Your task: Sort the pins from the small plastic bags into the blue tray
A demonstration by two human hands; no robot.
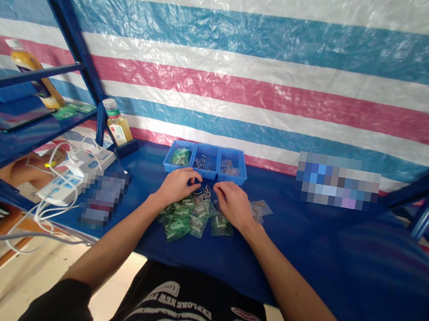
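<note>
Head view: hands (pixel 177 187) near the blue bins (pixel 204 171)

Center frame now, the left hand (pixel 177 187) and right hand (pixel 234 204) flank a scatter of small metal parts (pixel 203 192) (tiny things!), green plastic packets (pixel 185 215) heaped below, a blue divided tray (pixel 206 162) just above.

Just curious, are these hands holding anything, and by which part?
Neither clearly holds anything: the left hand and right hand sit just above green plastic bags and loose silver metal pieces.
</note>
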